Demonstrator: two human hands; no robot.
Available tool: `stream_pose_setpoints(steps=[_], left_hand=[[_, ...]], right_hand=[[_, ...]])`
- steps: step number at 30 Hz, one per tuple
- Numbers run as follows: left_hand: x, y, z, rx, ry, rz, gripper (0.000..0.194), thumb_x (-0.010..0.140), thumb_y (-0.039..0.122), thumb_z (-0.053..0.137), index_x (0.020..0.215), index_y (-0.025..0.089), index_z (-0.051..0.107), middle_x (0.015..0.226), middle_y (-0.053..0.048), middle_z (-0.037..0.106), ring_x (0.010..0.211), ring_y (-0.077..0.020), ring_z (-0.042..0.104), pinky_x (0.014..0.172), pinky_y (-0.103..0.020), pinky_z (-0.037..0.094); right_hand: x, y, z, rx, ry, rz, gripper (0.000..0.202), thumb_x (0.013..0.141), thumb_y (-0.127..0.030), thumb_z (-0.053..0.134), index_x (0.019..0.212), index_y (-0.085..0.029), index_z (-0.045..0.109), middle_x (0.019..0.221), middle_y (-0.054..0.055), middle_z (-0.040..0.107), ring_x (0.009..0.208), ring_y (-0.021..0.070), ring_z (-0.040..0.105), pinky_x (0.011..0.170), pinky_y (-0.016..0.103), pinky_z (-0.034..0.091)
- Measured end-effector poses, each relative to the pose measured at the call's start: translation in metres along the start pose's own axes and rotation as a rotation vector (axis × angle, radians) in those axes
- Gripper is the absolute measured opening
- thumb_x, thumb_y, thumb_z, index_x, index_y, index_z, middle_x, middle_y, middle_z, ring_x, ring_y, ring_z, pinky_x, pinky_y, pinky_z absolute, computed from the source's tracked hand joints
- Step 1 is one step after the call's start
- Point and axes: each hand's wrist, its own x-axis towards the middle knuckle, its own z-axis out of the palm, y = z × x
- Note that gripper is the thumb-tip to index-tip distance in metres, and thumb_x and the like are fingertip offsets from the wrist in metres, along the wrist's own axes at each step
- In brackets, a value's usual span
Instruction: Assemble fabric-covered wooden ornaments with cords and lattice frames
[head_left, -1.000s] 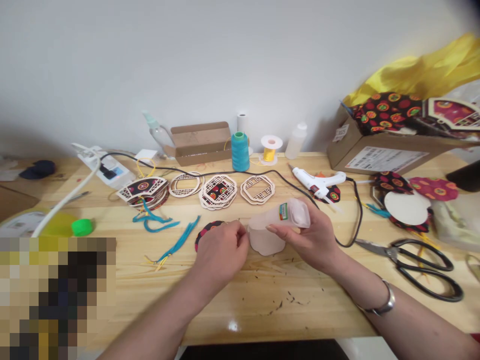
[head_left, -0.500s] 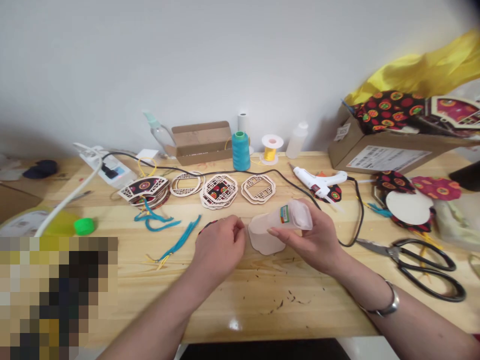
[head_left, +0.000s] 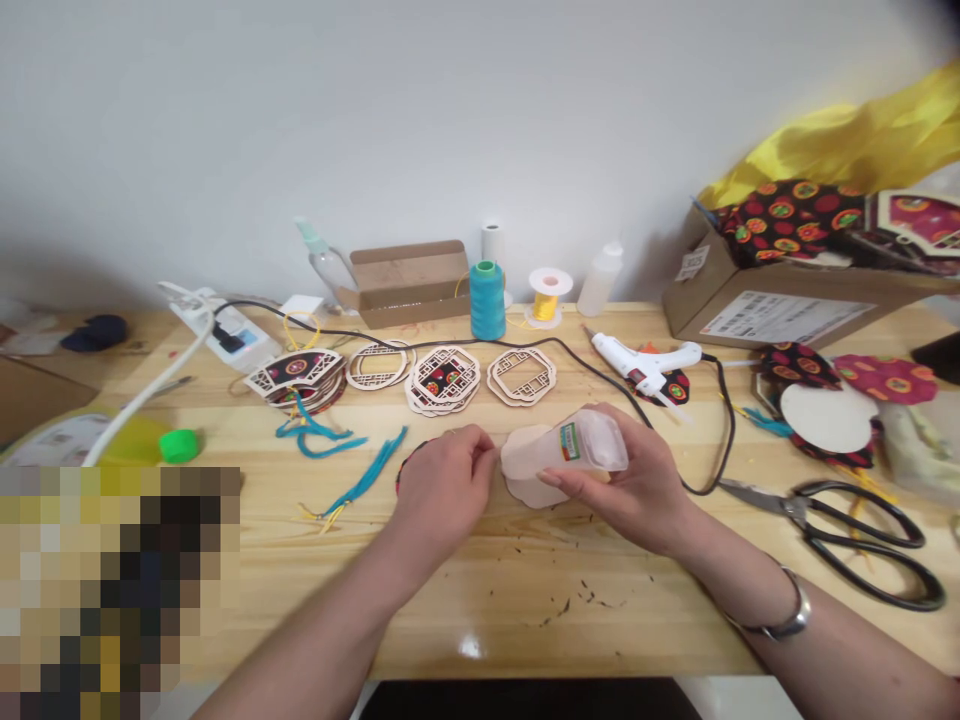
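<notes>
My right hand (head_left: 637, 480) is wrapped round a translucent plastic bottle (head_left: 555, 455), which lies tilted with its narrow end pointing left. Under the bottle, a pale scalloped wooden piece (head_left: 544, 495) rests on the table. Beside its left edge is my left hand (head_left: 450, 485), fingers curled together near the bottle's tip; what they pinch, if anything, is too hidden to make out. A dark patterned edge of fabric (head_left: 405, 465) shows behind my left hand.
Lattice wooden pieces (head_left: 444, 380), a teal thread spool (head_left: 488, 302) and a white glue gun (head_left: 645, 365) stand or lie beyond my hands. Black-handled scissors (head_left: 862, 520) lie at right, below a cardboard box (head_left: 795, 300). Teal tassels (head_left: 365, 475) and a green cap (head_left: 178, 445) are at left.
The bottle has tipped lower and its narrow end has moved slightly left, toward my left hand. The background has shifted slightly right in view. Both hands keep their grips.
</notes>
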Motion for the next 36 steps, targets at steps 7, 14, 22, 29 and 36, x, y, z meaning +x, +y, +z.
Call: stream_pose_setpoints(steps=[7,14,22,29,36], left_hand=[[0.003,0.002,0.001,-0.001,-0.008,-0.006,0.016,0.085,0.026,0.050,0.077,0.021,0.063,0.078,-0.002,0.069,0.071,-0.0179,0.061,0.061,-0.027,0.038],[0.005,0.003,0.002,0.035,-0.037,-0.021,0.016,0.084,0.027,0.050,0.078,0.022,0.064,0.078,-0.002,0.070,0.073,-0.0187,0.062,0.061,-0.028,0.038],[0.004,0.002,0.002,0.030,-0.033,-0.010,0.017,0.084,0.028,0.049,0.076,0.022,0.063,0.076,-0.001,0.070,0.071,-0.0188,0.062,0.061,-0.028,0.037],[0.004,0.002,0.001,0.018,-0.030,-0.003,0.016,0.084,0.028,0.049,0.076,0.022,0.062,0.075,-0.001,0.069,0.069,-0.0184,0.060,0.060,-0.028,0.036],[0.004,0.003,0.003,0.029,-0.031,-0.011,0.016,0.084,0.028,0.049,0.076,0.022,0.063,0.076,-0.001,0.069,0.070,-0.0191,0.060,0.060,-0.028,0.035]], right_hand=[[0.001,0.001,0.000,-0.009,0.020,0.003,0.026,0.072,-0.034,0.074,0.078,-0.020,0.053,0.068,-0.003,0.055,0.059,0.0112,0.051,0.053,0.023,0.043],[0.000,0.000,-0.001,-0.015,0.009,0.001,0.025,0.072,-0.034,0.074,0.076,-0.020,0.053,0.067,-0.003,0.054,0.058,0.0110,0.050,0.052,0.023,0.042],[0.000,-0.003,-0.004,-0.017,-0.020,-0.011,0.025,0.072,-0.032,0.074,0.075,-0.020,0.052,0.065,-0.004,0.052,0.057,0.0104,0.048,0.051,0.023,0.040],[0.001,-0.006,-0.008,0.023,-0.061,-0.047,0.024,0.072,-0.030,0.074,0.074,-0.020,0.053,0.066,-0.005,0.053,0.056,0.0094,0.048,0.051,0.023,0.039],[-0.001,0.000,-0.011,0.058,-0.025,-0.038,0.023,0.071,-0.027,0.076,0.078,-0.020,0.055,0.070,-0.004,0.053,0.061,0.0101,0.050,0.054,0.022,0.041]])
